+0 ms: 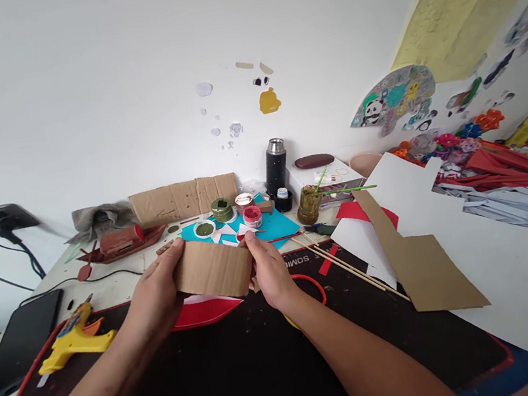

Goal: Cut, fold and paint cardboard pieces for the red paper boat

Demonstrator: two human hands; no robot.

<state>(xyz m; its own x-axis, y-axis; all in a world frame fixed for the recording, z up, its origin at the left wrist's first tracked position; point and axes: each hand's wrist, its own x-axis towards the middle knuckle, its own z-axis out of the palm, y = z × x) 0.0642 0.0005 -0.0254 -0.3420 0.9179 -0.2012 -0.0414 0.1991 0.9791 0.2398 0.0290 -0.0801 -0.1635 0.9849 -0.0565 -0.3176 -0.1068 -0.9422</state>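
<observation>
Above the black desk mat, a brown piece of cardboard [212, 269] is held up between my two hands, its face slightly curved. My left hand [160, 276] grips its left end, thumb along the upper edge. The right end is pinched by my right hand [268, 269], whose fingertips are partly hidden behind the cardboard. Beneath it lies a red boat-shaped piece [207, 310] with a pale upper edge. Partly covered by my right wrist, what looks like scissors with red and yellow handles [318, 288] rests on the mat.
A yellow glue gun [74, 339] and a black phone [20, 343] lie at left. Behind are paint jars [222, 210] on blue paper [282, 225], a murky jar with brushes [309, 206] and a black thermos [277, 168]. Wooden sticks [354, 270], cut cardboard [436, 271] and white sheets [519, 279] lie right.
</observation>
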